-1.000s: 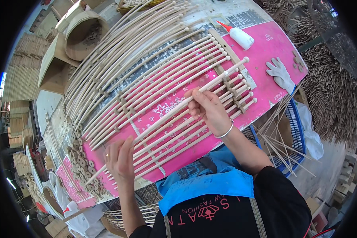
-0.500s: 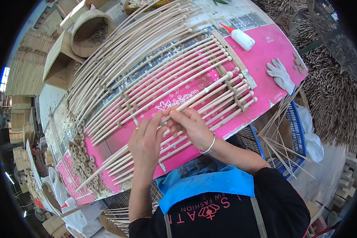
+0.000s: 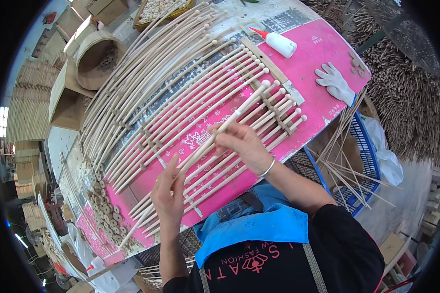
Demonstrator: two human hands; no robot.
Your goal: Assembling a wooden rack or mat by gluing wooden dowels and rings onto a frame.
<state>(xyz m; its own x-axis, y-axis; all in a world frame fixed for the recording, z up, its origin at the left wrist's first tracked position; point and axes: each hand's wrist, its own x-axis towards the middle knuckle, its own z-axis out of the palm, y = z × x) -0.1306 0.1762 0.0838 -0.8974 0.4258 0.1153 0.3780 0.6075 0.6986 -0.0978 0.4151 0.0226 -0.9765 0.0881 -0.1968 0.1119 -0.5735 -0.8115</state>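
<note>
A pale wooden stick [image 3: 198, 153] with a round ball at its upper right end lies slantwise over the row of similar sticks. My right hand [image 3: 243, 144] pinches it near the middle; whether a small ring sits under the fingertips is hidden. A white wet-looking spot [image 3: 238, 112] marks the stick above that hand. Lower down, my left hand [image 3: 168, 194] holds the stick loosely, with it passing between thumb and forefinger. Below and beyond lie several ball-ended sticks [image 3: 215, 100] with small brown wooden rings [image 3: 274, 113] around them, on the pink table covering [image 3: 313, 63].
A white bottle [image 3: 281, 45] with a red tip and a pale glove [image 3: 335, 84] lie at the right. Loose wooden rings [image 3: 113, 222] are heaped at the left edge. A blue basket [image 3: 369, 141] of thin sticks stands beside the table. Round-ended wooden containers [image 3: 94, 53] stand far left.
The view has shifted a little. My left hand has moved down the stick, away from my right hand, and its fingers have loosened. My right hand still pinches the stick.
</note>
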